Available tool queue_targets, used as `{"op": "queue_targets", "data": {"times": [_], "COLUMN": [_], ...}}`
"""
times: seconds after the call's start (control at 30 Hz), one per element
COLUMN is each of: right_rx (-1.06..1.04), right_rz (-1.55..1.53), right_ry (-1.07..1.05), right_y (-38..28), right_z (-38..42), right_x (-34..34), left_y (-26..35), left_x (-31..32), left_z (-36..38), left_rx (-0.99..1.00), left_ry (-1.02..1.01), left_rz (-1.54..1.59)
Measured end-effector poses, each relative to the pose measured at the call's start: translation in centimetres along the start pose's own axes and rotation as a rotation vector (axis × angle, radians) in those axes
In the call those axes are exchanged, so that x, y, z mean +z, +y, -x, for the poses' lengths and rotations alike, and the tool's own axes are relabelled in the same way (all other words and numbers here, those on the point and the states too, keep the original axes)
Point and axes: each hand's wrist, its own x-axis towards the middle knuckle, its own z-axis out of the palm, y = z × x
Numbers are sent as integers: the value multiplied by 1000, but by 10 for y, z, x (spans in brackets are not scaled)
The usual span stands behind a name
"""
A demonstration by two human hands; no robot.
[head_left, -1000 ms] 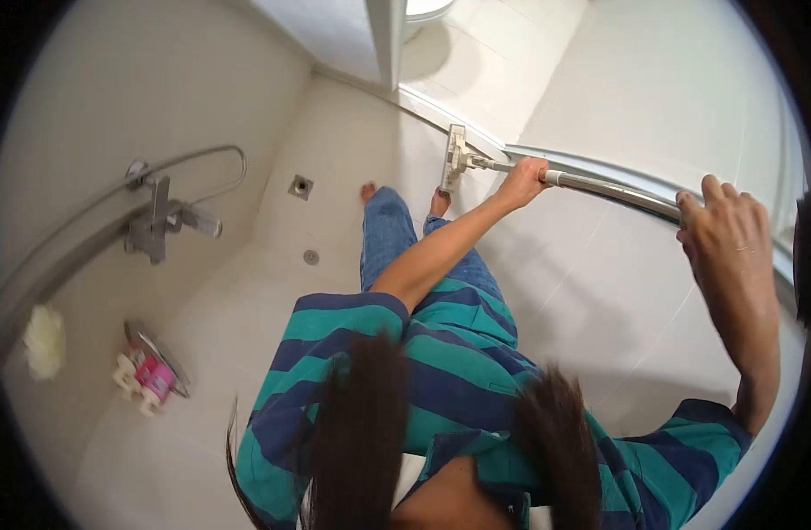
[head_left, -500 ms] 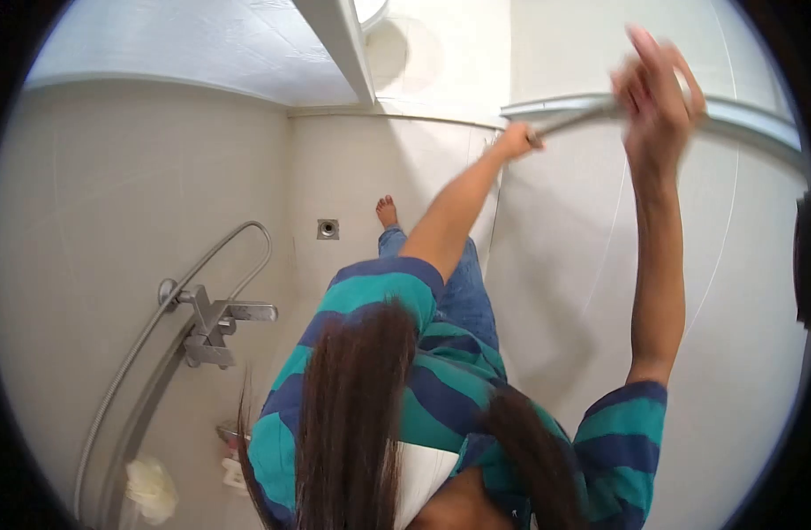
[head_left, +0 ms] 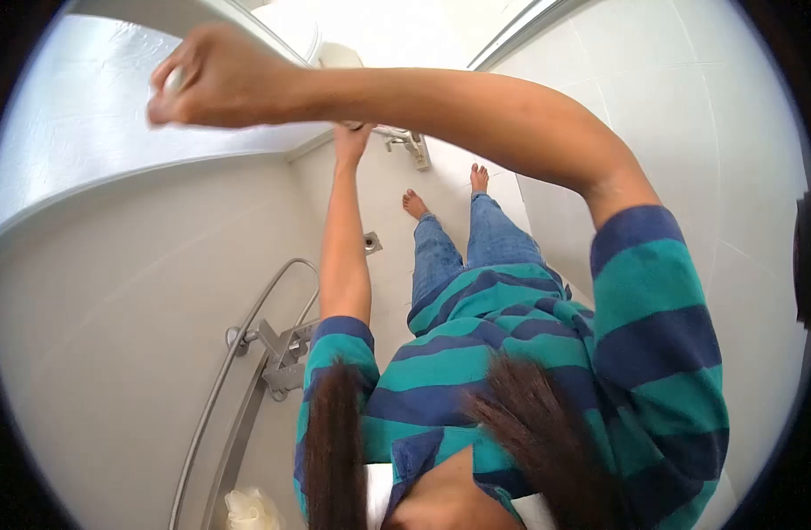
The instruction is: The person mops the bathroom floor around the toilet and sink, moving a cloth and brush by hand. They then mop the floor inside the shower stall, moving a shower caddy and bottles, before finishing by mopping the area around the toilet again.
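My right hand [head_left: 224,79] is closed high at the left, in front of the glass panel, with the pale end of a long pole [head_left: 174,81] poking out of the fist. My right forearm crosses the view and hides most of the pole. Lower on the pole, my left hand [head_left: 350,141] is closed around it, partly behind the right forearm. A silvery bracket-like head [head_left: 412,148] shows low over the floor beyond the left hand. I cannot tell what kind of tool it is.
My bare feet [head_left: 414,203] stand on the tiled floor near a square drain [head_left: 372,243]. A shower mixer [head_left: 286,353] with a metal hose [head_left: 213,389] is on the left wall, a pale bath puff [head_left: 253,511] below it. A glass panel [head_left: 96,115] stands upper left.
My right hand has swung from the upper right across to the upper left, now in a fist round the pole's end. My left hand has moved left with the pole. My view has shifted.
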Motion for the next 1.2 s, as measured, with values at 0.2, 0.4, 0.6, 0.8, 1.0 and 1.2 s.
{"op": "queue_targets", "data": {"times": [0.2, 0.4, 0.6, 0.8, 1.0, 1.2], "right_rx": [141, 266, 169, 31, 97, 202], "right_rz": [-165, -221, -121, -252, 58, -366], "right_ry": [-326, -628, -288, -650, -90, -215], "right_y": [15, 24, 6, 8, 7, -20], "right_z": [7, 8, 11, 3, 30, 56], "right_x": [106, 160, 194, 178, 163, 163], "left_y": [-24, -52, -9, -10, -7, -1], "left_x": [-122, -213, -183, -168, -169, -135], "left_z": [40, 73, 71, 70, 100, 123], "left_rx": [-79, -193, -262, -274, -297, -308], "left_ry": [176, 507, 877, 878, 891, 906], "left_rz": [-242, -252, -124, -109, -113, -112]}}
